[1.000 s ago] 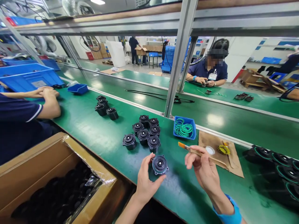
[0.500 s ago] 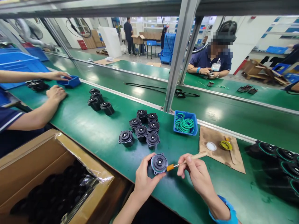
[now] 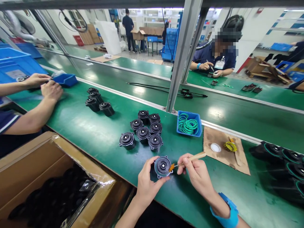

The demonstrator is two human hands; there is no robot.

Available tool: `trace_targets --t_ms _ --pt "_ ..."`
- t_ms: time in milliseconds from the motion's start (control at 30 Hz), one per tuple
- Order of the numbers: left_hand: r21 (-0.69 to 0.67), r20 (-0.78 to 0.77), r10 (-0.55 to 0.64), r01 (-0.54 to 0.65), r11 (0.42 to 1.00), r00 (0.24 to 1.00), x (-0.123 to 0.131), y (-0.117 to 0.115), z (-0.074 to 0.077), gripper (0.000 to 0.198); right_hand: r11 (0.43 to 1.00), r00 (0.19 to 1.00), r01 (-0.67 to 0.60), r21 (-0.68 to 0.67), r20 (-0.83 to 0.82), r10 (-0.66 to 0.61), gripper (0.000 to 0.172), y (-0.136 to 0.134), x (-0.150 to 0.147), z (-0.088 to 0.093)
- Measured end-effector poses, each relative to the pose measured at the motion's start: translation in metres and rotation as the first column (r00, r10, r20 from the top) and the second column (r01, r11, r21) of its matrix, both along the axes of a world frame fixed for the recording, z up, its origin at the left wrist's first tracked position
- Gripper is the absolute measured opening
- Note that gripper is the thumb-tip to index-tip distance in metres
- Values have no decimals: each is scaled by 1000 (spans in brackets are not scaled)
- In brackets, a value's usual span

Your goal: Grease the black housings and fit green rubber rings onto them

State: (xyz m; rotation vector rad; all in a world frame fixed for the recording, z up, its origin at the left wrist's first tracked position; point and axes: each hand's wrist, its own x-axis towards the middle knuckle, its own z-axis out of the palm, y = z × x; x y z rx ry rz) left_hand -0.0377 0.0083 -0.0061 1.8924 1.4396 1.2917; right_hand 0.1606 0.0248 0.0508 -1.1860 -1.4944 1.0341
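Fingers and thumb of my left hand [image 3: 148, 180] are wrapped round a black motor housing [image 3: 163, 166], its round face turned up. My right hand [image 3: 193, 169] pinches the wooden handle of a small paintbrush [image 3: 190, 159]. The orange bristles touch the right side of the housing's rim. Beyond my hands, a group of similar black housings [image 3: 143, 134] stands upright on the green bench. A blue bin [image 3: 200, 129] of green rings [image 3: 187, 124] sits behind them. On a stained cardboard sheet [image 3: 213, 136] are a white disc [image 3: 215, 147] and a yellow pot [image 3: 230, 146].
More housings [image 3: 288, 161] with green rings stand at right, others [image 3: 97, 101] farther left. An open carton [image 3: 78, 148] holds black parts at lower left. A metal post [image 3: 177, 63] rises from the bench. A co-worker's hands [image 3: 51, 90] work at left; another person sits opposite.
The brush tip has shifted from the housing's outer right edge onto its rim, with the bristles now bent. My left hand still holds the housing. The co-worker's hands at left have drawn together.
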Motion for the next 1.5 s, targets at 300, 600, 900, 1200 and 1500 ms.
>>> trace_targets --t_ms 300,600,900,1200,1500 --pt "-7 2 9 -9 1000 1000 0 0 0 58 984 977 -86 155 205 53 64 -4 -2 18" --pt "-47 70 -12 15 999 997 0 -1 2 56 957 959 -60 284 282 -24 62 15 -6 22" --pt "163 82 -31 18 986 996 2 -5 4 49 965 988 90 247 101 -118 50 2 -9 35" --pt "308 15 -100 90 947 995 3 -6 6 39 919 969 87 386 181 -168 44 -13 -8 40" --pt "334 13 -127 115 935 992 4 -4 9 37 896 962 -92 434 271 -32 22 -16 -12 44"
